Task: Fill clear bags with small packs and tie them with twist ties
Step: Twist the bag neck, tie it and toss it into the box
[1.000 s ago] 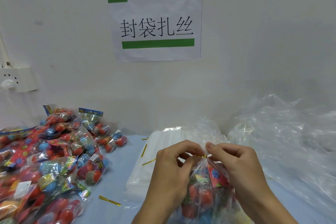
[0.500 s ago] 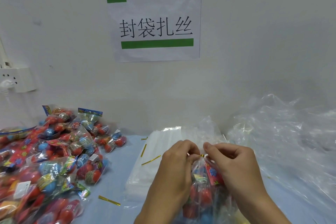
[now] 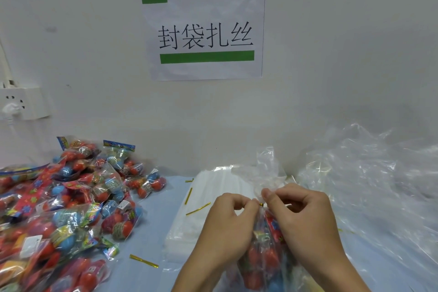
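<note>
On the pale blue table point(image 3: 151, 211) under the wall sign point(image 3: 203, 31), my left hand point(image 3: 227, 227) and right hand point(image 3: 301, 218) now pinch the gold twist tie point(image 3: 261, 204) tighter round the filled clear bag point(image 3: 265, 256), its neck newly risen, so the tie is probably nearly closed.

Two bare hands, left hand point(image 3: 225, 227) and right hand point(image 3: 305, 220), on bare forearms running off the lower edge of frame; no sleeve, glove, ring, watch or strap in sight; fingernails short and unpainted.
</note>
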The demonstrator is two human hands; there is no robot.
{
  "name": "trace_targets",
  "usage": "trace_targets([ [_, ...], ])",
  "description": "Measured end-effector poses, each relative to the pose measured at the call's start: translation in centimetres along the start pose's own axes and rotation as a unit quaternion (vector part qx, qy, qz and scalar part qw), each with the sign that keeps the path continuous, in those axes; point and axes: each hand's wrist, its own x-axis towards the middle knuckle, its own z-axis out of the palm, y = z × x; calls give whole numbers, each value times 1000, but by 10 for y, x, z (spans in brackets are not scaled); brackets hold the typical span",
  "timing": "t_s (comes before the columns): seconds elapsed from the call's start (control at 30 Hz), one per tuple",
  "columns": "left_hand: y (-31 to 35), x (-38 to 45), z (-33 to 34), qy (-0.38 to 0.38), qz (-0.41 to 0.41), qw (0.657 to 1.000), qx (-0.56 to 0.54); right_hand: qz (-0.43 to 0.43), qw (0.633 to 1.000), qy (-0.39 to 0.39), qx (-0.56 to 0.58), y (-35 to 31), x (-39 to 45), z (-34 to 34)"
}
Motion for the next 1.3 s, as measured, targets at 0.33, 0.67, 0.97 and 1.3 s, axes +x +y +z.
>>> trace_targets([
  [0.33,6,1,-3,3,-26,989,-145,15,1000,19,6,0,0,-4],
  [0.67,1,-2,-1,47,171,984,13,27,999,30,31,-1,1,-6],
  [0.97,-1,0,-3,96,244,963,62,35,998,37,28,0,2,-5],
  [1.3,-3,2,-1,86,235,966,66,42,998,31,31,-2,1,-5],
])
